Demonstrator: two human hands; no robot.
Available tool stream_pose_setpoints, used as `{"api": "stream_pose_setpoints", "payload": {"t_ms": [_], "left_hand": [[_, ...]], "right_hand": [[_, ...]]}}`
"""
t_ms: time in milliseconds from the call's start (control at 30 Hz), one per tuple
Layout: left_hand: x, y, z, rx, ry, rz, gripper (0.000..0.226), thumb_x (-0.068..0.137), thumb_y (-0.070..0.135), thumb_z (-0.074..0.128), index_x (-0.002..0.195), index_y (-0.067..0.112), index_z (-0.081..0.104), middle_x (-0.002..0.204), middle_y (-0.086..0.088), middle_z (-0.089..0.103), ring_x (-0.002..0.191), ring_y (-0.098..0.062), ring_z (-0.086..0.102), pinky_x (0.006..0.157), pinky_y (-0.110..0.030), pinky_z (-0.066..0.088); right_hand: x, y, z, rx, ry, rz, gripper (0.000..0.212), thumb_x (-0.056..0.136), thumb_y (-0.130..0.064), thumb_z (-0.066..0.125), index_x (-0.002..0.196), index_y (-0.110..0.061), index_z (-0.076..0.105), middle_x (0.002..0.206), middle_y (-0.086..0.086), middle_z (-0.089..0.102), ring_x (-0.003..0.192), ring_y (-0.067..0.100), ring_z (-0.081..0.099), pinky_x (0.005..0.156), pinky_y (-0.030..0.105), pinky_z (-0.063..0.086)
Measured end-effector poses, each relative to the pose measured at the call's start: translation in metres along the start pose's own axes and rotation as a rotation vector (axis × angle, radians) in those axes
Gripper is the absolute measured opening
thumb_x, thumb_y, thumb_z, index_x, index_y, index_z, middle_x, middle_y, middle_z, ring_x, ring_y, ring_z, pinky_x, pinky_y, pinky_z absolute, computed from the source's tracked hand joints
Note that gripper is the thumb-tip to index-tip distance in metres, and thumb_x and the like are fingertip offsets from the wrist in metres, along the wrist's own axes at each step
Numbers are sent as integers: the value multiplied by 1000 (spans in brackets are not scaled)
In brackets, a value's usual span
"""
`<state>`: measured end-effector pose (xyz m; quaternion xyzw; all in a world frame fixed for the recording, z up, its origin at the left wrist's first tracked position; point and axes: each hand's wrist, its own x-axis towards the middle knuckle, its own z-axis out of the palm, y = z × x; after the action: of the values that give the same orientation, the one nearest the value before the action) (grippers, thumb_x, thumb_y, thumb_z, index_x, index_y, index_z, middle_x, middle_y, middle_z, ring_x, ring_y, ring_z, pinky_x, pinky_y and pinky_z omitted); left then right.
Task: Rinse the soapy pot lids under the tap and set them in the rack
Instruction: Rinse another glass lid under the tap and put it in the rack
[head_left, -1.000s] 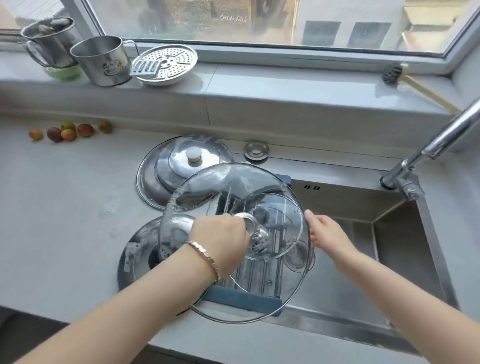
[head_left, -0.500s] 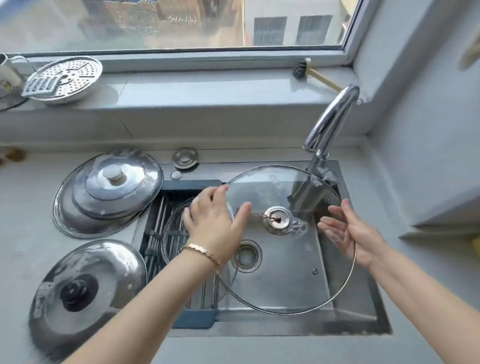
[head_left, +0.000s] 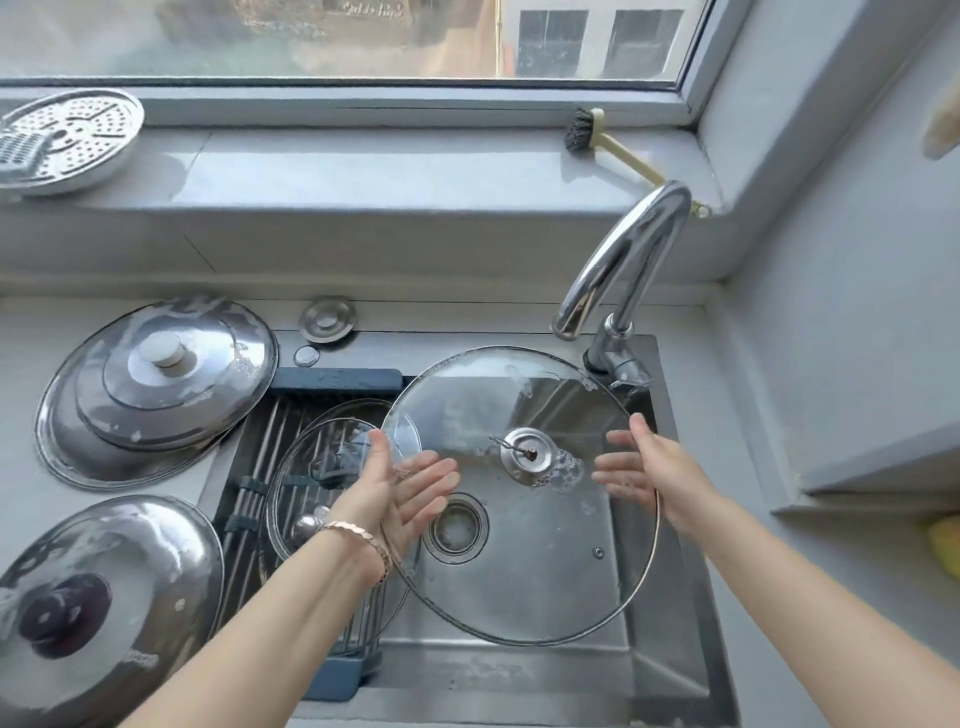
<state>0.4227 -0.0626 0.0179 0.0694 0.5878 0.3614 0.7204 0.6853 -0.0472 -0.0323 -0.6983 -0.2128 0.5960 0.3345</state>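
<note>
A large glass lid (head_left: 519, 561) with a steel rim hangs tilted over the sink basin, its underside toward me and suds around its centre fitting. My left hand (head_left: 400, 488) presses its left rim and my right hand (head_left: 644, 473) its right rim, fingers spread. The chrome tap (head_left: 623, 249) arches just above the lid's far edge; I see no water running. A smaller glass lid (head_left: 317, 457) lies on the blue-framed bar rack (head_left: 254, 467) across the sink's left side.
Two soapy steel lids lie on the counter at left, one at the back (head_left: 156, 389), one with a dark knob in front (head_left: 104, 597). The drain (head_left: 456, 527) shows through the glass. A sink stopper (head_left: 328, 318), a brush (head_left: 582, 130) and a perforated steamer plate (head_left: 67, 140) sit behind.
The large glass lid has moved right, from above the rack to over the basin by the tap. My left hand left the knob and now holds the rim.
</note>
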Motion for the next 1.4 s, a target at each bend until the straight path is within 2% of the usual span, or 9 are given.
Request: {"api": "stream_pose_setpoints", "payload": {"t_ms": [133,233,433,533,633,1100,1200,1300,1400], "left_hand": [[6,-1,3,5,41,44,61,87,58,34,87,4,61,68,-6,74,55,-14,70,41,-19,53],[9,-1,3,9,73,68,63,86,58,36,86,2,62,70,-9,74,54,-15,70,41,-20,54],[12,2,4,9,72,120,61,86,59,35,84,4,61,69,-8,74,55,-15,70,41,-19,53],[11,3,5,4,72,135,60,86,59,34,85,4,59,67,-6,73,54,-14,70,41,-19,53],[11,5,6,-5,73,140,61,86,60,33,85,5,59,66,-6,73,54,-13,70,40,-19,52],[1,8,6,-61,91,119,63,86,60,33,88,3,60,62,-6,72,49,-13,68,40,-19,52],[-1,7,6,-75,106,144,63,87,60,32,86,4,60,61,-6,72,49,-13,68,39,-18,52],[-4,5,9,-90,122,187,61,88,60,32,85,5,59,59,-5,71,49,-13,68,38,-17,51],[-7,3,11,-86,137,215,62,88,60,33,85,4,60,60,-5,72,51,-13,69,39,-17,51]], "right_hand": [[21,-27,11,-305,159,-116,68,89,-58,41,105,6,59,88,15,66,85,30,63,87,44,52],[35,-45,21,-390,167,-71,49,87,-61,40,91,-14,54,79,9,61,74,25,61,78,35,53],[60,-46,28,-520,241,12,27,93,-29,35,100,-10,52,67,9,56,53,22,51,53,27,46],[67,-39,27,-550,273,-3,37,92,-28,30,102,-2,55,88,17,63,72,31,60,75,38,55],[78,-32,22,-568,305,-21,49,92,-29,27,116,3,55,117,21,60,100,33,59,94,45,48],[73,-26,16,-668,309,-46,51,94,-29,27,119,8,51,127,27,53,116,39,50,100,42,40],[29,-25,38,-774,382,-263,61,97,-41,30,141,2,26,149,21,26,139,31,20,113,38,18],[-37,-3,76,-890,74,-698,77,91,-59,14,148,-8,6,156,-1,-3,145,13,-5,116,27,-5],[-59,11,94,-1015,-79,-776,92,80,-73,5,146,-12,-10,147,-11,-19,142,6,-16,112,20,-14]]}}
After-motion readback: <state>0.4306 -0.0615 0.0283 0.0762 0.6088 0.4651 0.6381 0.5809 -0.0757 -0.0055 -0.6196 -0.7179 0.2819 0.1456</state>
